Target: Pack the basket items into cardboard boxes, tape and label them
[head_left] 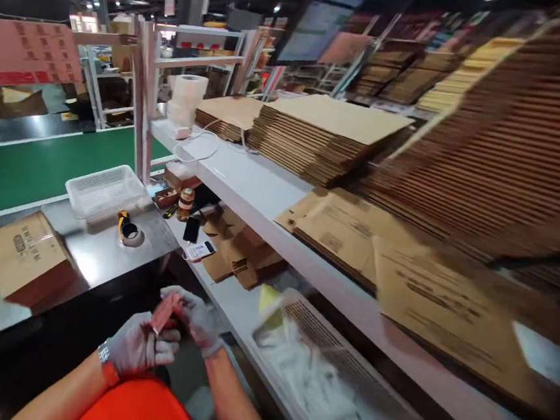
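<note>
Low in the head view, both my hands wear grey gloves and meet at a small red and pink packet (166, 312). My left hand (139, 347) has its fingers curled around the packet's lower end. From the right, my right hand (196, 319) pinches its upper end, slightly blurred. The packet is tilted in front of my body. To the right of my hands, a white mesh basket (346, 353) holds several clear plastic pieces. What is printed on the packet is too small to read.
A metal table (104, 253) at left bears a cardboard box (31, 257), a tape dispenser (126, 228) and an empty white basket (105, 191). Flat cardboard stacks (326, 135) lie on the white shelf (244, 174). A jar (185, 203) and phone (191, 230) stand below it.
</note>
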Tool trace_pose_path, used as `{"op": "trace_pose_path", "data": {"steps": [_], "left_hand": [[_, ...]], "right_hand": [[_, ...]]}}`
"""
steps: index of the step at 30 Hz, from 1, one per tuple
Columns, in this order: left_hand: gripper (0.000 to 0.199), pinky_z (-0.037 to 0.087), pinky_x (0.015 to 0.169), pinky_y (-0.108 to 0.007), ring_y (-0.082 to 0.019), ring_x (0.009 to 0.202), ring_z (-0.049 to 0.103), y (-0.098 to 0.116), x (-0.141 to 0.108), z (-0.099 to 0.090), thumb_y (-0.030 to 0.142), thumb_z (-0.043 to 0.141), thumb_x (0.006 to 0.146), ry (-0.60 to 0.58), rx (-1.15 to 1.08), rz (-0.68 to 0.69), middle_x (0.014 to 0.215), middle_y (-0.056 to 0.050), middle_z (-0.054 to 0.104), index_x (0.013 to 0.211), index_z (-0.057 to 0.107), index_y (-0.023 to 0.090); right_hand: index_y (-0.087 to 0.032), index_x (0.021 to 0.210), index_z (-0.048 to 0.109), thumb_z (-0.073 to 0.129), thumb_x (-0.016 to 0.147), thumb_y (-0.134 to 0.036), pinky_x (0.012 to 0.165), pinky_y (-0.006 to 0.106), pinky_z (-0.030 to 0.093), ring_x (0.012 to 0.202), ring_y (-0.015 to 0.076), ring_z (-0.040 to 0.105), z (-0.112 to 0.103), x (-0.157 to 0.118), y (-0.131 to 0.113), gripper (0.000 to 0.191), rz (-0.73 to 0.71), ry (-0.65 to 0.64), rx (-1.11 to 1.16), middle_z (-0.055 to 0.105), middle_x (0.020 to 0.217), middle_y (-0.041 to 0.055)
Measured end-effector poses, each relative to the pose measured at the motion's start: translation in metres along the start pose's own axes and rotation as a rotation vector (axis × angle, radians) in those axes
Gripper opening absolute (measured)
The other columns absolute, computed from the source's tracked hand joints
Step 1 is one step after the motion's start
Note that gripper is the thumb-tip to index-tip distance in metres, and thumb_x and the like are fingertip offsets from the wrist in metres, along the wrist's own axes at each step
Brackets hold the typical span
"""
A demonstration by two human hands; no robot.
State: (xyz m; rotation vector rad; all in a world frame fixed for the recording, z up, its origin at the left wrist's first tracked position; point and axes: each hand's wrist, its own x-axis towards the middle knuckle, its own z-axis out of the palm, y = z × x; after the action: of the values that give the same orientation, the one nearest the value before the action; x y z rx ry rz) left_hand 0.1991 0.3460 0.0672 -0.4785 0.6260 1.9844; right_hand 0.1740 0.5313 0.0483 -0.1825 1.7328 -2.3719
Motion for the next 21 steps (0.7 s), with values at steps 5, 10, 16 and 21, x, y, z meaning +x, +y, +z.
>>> {"op": "trace_pose_path", "data": {"steps": [5, 10, 16, 21], "left_hand": [[0.064, 0.057, 0.079, -0.038, -0.030, 0.087, 0.080, 0.042, -0.048, -0.053, 0.067, 0.054, 0.104, -0.013, -0.168, 0.097, 0.102, -0.021, 0.082, 0.110, 0.077, 0.008], [0.074, 0.057, 0.085, -0.045, -0.035, 0.087, 0.082, 0.068, -0.101, -0.131, 0.075, 0.055, 0.102, 0.022, -0.263, 0.257, 0.102, -0.025, 0.082, 0.113, 0.077, 0.005], [0.049, 0.059, 0.083, -0.040, -0.029, 0.084, 0.081, 0.074, -0.163, -0.193, 0.056, 0.059, 0.105, 0.161, -0.209, 0.424, 0.102, -0.019, 0.083, 0.114, 0.074, 0.010], [0.044, 0.058, 0.075, -0.034, -0.025, 0.082, 0.081, 0.079, -0.209, -0.207, 0.051, 0.059, 0.108, 0.235, -0.295, 0.612, 0.098, -0.016, 0.083, 0.114, 0.073, 0.010]], "right_hand": [[-0.026, 0.086, 0.073, 0.090, 0.071, -0.076, 0.090, 0.043, 0.065, 0.087, 0.0250, 0.075, 0.056, 0.055, 0.009, 0.055, 0.051, 0.127, 0.153, 0.077, 0.086, 0.0043], [-0.022, 0.083, 0.074, 0.098, 0.065, -0.065, 0.070, 0.035, 0.066, 0.076, 0.0213, 0.073, 0.144, 0.133, 0.019, 0.052, 0.146, 0.124, 0.029, 0.075, 0.080, 0.0023], [-0.020, 0.075, 0.071, 0.097, 0.059, -0.050, 0.059, 0.024, 0.061, 0.064, 0.0141, 0.066, 0.290, 0.215, 0.028, 0.043, 0.343, -0.038, -0.112, 0.072, 0.070, -0.0019], [-0.020, 0.083, 0.065, 0.082, 0.085, -0.038, 0.063, 0.020, 0.059, 0.070, 0.0137, 0.071, 0.389, 0.265, 0.047, 0.025, 0.410, -0.089, -0.236, 0.072, 0.066, -0.0013]]}}
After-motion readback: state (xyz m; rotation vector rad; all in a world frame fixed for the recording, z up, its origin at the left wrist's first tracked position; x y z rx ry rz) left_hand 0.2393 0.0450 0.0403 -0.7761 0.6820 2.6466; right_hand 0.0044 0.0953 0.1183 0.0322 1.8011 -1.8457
